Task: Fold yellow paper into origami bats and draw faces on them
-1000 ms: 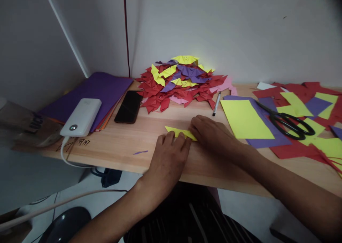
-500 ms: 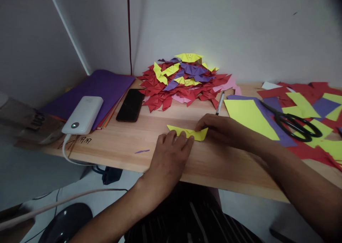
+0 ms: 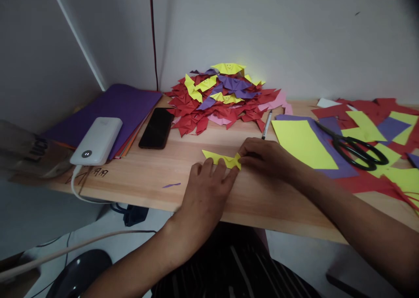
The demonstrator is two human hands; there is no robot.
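Observation:
A small folded strip of yellow paper lies on the wooden table, its left end pointed and its right end bent over. My left hand holds it down, fingertips pressed along its near edge. At the right end, my right hand pinches the bent-over corner between thumb and fingers. Behind them, against the wall, rises a heap of folded paper figures in red, purple, yellow and pink; some yellow ones have small faces drawn on them.
Right of my hands lie a yellow sheet, black-handled scissors and coloured paper scraps. A pen lies near the heap. Leftward are a phone, a white power bank on purple sheets, and a plastic bottle.
My right hand has folded the right end of the yellow paper inward, making the strip shorter. My left hand stays on it. The whole view has shifted slightly.

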